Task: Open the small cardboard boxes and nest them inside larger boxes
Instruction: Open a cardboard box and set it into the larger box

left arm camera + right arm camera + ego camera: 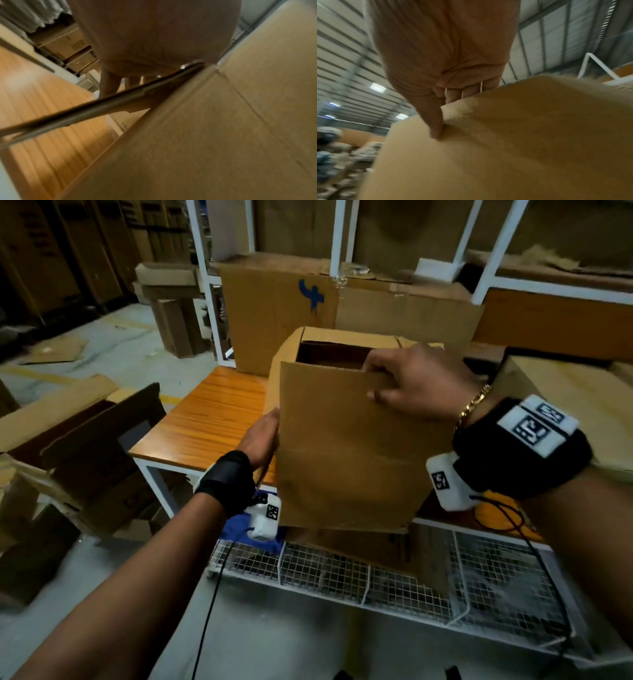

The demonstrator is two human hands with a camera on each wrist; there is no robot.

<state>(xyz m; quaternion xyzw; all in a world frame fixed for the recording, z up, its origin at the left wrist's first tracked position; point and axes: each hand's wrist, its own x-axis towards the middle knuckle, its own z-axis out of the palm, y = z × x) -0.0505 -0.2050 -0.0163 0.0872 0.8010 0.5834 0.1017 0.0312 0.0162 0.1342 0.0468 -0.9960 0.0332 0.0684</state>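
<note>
Cardboard fills the middle of the head view: at nine o'clock the left hand (262,436) lies against the side of the box (346,460), fingers hidden behind it, so its grip cannot be told, with a thin metal tool (96,108) beside its palm. The box stands open-topped over the counter (205,419) edge, and at two o'clock the right hand (414,381) pinches its near flap, thumb outside. Should that pinch pull unevenly, the flap may crease or tear, and the box could slide off the edge.

Both hands (416,381) hold an open cardboard box (346,446) above the table (205,419).
</note>
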